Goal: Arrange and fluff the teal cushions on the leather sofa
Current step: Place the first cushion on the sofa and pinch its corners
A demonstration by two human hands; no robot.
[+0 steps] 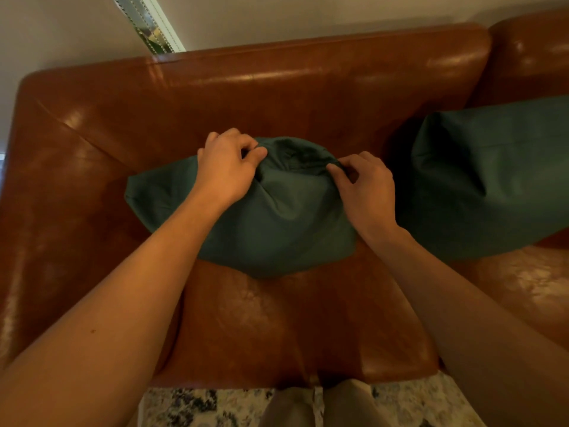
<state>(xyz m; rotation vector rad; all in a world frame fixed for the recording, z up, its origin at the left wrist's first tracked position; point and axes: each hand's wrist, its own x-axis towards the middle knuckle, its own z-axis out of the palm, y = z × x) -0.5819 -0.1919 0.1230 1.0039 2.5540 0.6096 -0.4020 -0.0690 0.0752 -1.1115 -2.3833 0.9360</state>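
A teal cushion (271, 217) leans against the backrest of the brown leather sofa (277, 97), on the left seat. My left hand (226, 167) grips the cushion's top edge, fingers curled into the bunched fabric. My right hand (365, 183) pinches the same top edge a little to the right, thumb and fingers closed on a fold. The fabric bulges up between the two hands. A second teal cushion (489, 180) leans against the backrest on the right seat, cut off by the frame's edge.
The sofa's left armrest (40, 211) rises beside the held cushion. The seat cushion's front part (292, 328) is bare leather. A patterned rug (215, 408) lies below the sofa's front edge. A window frame (151, 23) shows on the wall behind.
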